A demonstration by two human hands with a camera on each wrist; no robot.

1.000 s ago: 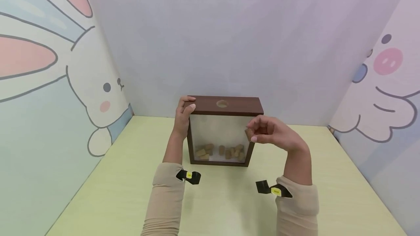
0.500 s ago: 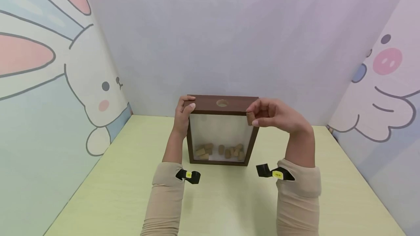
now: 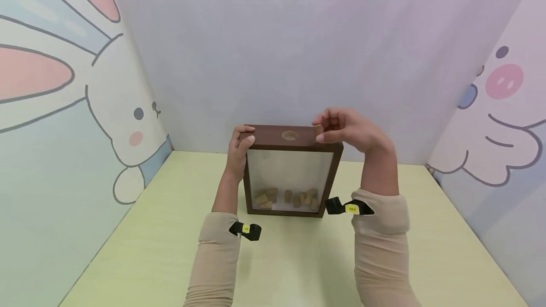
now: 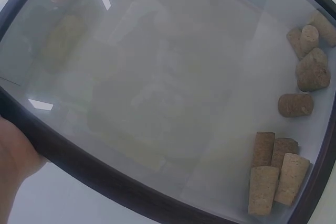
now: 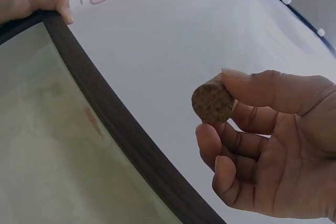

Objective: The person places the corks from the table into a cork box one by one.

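A dark brown wooden box frame (image 3: pixel 294 213) with a clear front stands upright on the table, a round hole (image 3: pixel 290 135) in its top. My left hand (image 3: pixel 237 155) grips the box's top left corner, thumb in front and fingers over the top. Between thumb and fingers my right hand (image 3: pixel 347 129) pinches a cork (image 5: pixel 212 102), held above the right part of the box's top, to the right of the hole. Inside, several corks (image 4: pixel 263 190) lie along the bottom in a left and a right group, with one cork (image 4: pixel 295 105) between them.
The pale yellow-green table (image 3: pixel 170 250) spreads around the box. Behind it hangs a plain light curtain (image 3: pixel 298 51). Cartoon-printed walls (image 3: pixel 51 179) stand at left and right. Black wrist cameras (image 3: pixel 251 231) sit on both sleeves.
My right hand has risen with the cork from in front of the box's right side to over its top, then shifted left towards the hole. The left hand stays in place.
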